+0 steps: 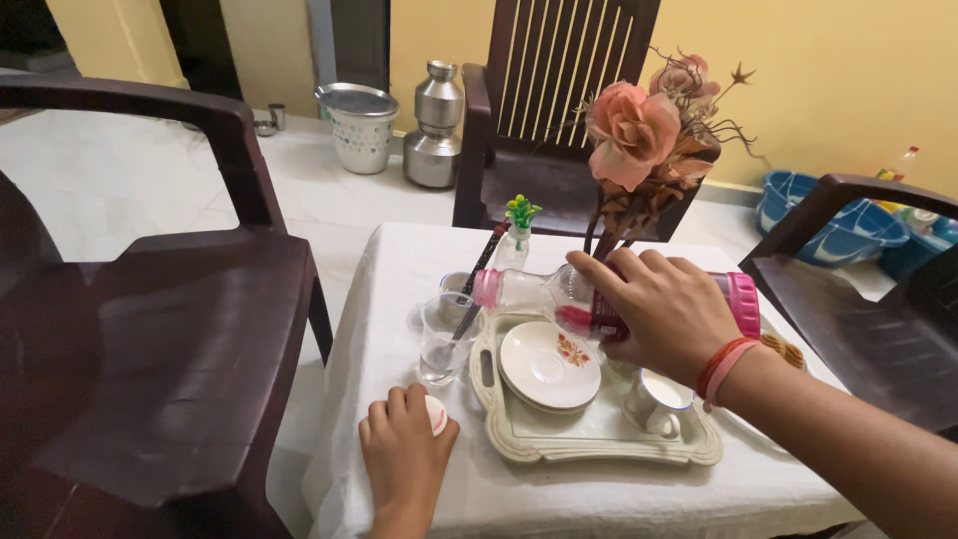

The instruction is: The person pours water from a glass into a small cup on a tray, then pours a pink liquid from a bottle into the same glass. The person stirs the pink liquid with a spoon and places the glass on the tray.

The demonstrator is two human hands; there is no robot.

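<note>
My right hand (664, 309) grips a clear plastic bottle (529, 290) with a pink neck and pink base, tipped on its side with its mouth toward a clear drinking glass (439, 339). A dark spoon or stirrer stands in the glass. My left hand (402, 449) rests on the white tablecloth near the table's front edge, closed on a small white cap (436, 413). Under the bottle, a cream tray (599, 439) holds a stack of white saucers (549, 365) and a white cup (659, 399).
Pink artificial flowers (639, 130) stand at the back of the table beside a tiny green plant (520, 215). Dark brown chairs (180, 329) flank the table on the left, the right and behind. A steel pot (435, 125) and bucket (359, 125) sit on the floor.
</note>
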